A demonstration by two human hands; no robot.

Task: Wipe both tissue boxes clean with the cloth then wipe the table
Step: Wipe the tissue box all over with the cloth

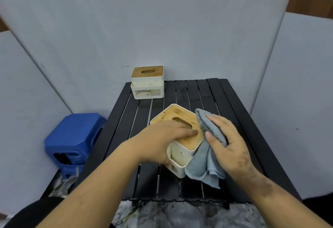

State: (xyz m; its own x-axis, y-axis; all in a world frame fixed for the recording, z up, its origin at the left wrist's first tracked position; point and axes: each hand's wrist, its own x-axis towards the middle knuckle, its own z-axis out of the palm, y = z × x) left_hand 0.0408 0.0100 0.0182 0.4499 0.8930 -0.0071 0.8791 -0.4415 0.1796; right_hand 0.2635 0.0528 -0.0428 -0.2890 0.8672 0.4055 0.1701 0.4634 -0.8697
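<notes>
Black slatted table [225,105] carries everything, blue plastic stool [73,137] sits beside it on the left. Step in hand looks like wiping the first of the two boxes, table wipe not yet begun. Near tissue box [180,148], cream body with wooden lid, sits mid-table turned at an angle, brown specks visible on its near corner. Far tissue box [147,83] stands at the back left corner, well apart, stained on its front, so by my read untouched. Grey-blue cloth [209,157] is bunched against the near box's right side and lid edge, lower end hanging to the tabletop. Left hand [162,137] lies on the lid, fingers fairly straight across the slot, thumb side wrapping down the left wall, steadying the box. Right hand [228,143] presses the cloth to the box, fingers spread and only slightly bent, thumb tip on the cloth. Next move probably needs rubbing down the right wall and the speckled corner while the left hand keeps the box from sliding.
</notes>
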